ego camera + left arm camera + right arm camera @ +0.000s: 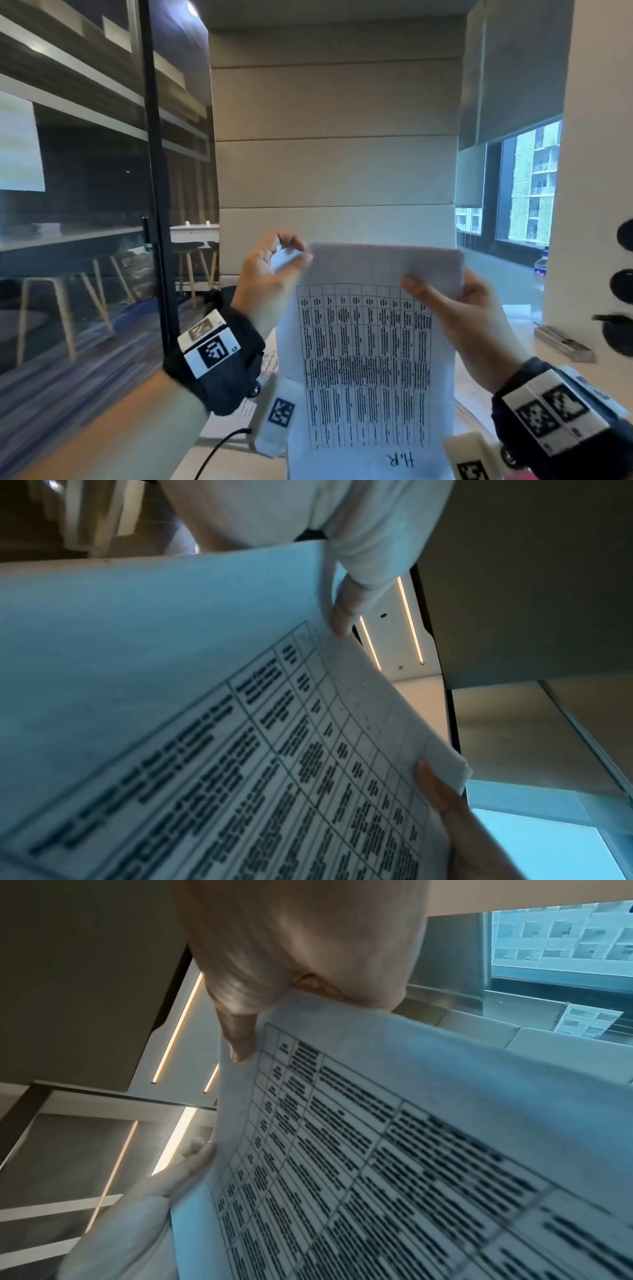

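Observation:
I hold a white sheet of paper point(366, 359) upright in front of me, printed with a dense table and the handwritten letters "H.R." near its lower edge. Its top strip is folded over toward me, blank side out. My left hand point(294, 253) pinches the fold's top left corner between thumb and fingers. At the top right corner my right hand point(442, 301) pinches the fold, thumb in front and fingers behind. The left wrist view shows the sheet point(240, 750) with my left hand point(441, 802) on its edge. In the right wrist view my right hand point(240, 1034) grips the paper point(411, 1150).
A glass partition with a black frame point(154, 171) stands on the left, with stools point(191, 260) behind it. A padded wall panel point(335, 171) is straight ahead and a window point(527, 192) is at right. More printed papers point(270, 363) and a metallic object point(561, 342) lie on the desk below.

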Demonstrator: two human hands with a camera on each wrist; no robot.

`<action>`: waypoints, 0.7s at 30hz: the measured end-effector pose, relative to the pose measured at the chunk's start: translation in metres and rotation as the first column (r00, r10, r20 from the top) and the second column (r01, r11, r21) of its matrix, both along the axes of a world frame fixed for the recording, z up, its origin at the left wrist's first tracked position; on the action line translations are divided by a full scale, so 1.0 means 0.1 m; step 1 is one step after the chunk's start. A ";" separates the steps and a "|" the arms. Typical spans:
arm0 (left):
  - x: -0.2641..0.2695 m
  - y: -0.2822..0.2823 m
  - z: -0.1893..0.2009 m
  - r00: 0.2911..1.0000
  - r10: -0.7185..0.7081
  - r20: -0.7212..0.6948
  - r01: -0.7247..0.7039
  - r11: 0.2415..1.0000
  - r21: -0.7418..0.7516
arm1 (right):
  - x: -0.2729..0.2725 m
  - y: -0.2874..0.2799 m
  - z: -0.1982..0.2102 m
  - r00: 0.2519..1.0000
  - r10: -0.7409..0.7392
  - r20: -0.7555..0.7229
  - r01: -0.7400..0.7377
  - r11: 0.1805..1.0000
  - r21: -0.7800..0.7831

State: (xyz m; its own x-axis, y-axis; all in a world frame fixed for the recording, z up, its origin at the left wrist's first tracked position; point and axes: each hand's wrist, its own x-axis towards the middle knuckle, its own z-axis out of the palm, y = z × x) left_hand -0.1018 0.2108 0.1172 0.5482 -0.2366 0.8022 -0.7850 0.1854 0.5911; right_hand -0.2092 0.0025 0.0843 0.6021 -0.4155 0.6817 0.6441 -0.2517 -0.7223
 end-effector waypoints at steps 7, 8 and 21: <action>-0.17 0.03 -0.38 0.892 -0.243 -0.381 0.244 0.969 -0.047 | -0.02 0.08 -0.31 0.997 -0.067 -0.050 0.069 0.997 0.043; -0.25 0.04 -0.48 0.884 -0.234 -0.405 0.265 0.964 0.021 | -0.02 0.08 -0.32 0.996 -0.071 -0.056 0.074 0.995 0.067; -0.33 0.06 -0.96 0.810 -0.180 -0.558 0.223 0.975 0.009 | -0.13 0.16 -0.54 0.948 0.007 -0.318 0.022 0.996 0.088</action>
State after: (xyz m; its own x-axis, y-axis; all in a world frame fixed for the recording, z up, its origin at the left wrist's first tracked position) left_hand -0.1348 0.2164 0.0209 0.8262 -0.4350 0.3580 -0.2746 0.2439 0.9301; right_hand -0.2227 0.0189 0.0306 0.7780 -0.4709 0.4158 0.3764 -0.1805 -0.9087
